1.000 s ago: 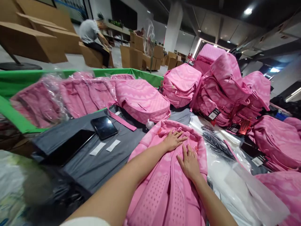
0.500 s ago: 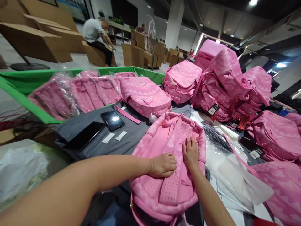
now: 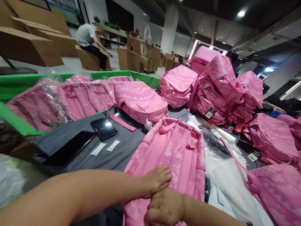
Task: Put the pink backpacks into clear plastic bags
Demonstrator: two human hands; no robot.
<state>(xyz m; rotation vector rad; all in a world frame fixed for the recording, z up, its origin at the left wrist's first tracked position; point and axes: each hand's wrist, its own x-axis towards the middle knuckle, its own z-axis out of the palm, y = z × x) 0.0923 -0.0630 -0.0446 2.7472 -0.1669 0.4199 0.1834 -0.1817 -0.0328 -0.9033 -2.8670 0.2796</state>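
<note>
A pink patterned backpack (image 3: 185,171) lies before me with its back panel and padded shoulder straps facing up. My left hand (image 3: 158,179) is closed on a shoulder strap near the middle of the panel. Just below it, my right hand (image 3: 166,205) is curled into a fist over the lower straps, touching the left hand. Its fingers point down and away from view, and the strap ends under it are hidden. The backpack's bottom runs out of the picture.
A phone (image 3: 103,128), a dark tablet-like slab (image 3: 70,147) and two white packets lie left on grey cloth. Bagged pink backpacks (image 3: 84,97) sit by a green-edged bin (image 3: 94,75). Stacked backpacks (image 3: 218,81) and plastic bags (image 3: 230,179) are right. A person (image 3: 88,40) sits among cartons.
My right hand has moved from the upper right strap down to beside my left hand and curled up. My left hand still grips the strap. The view has shifted slightly.
</note>
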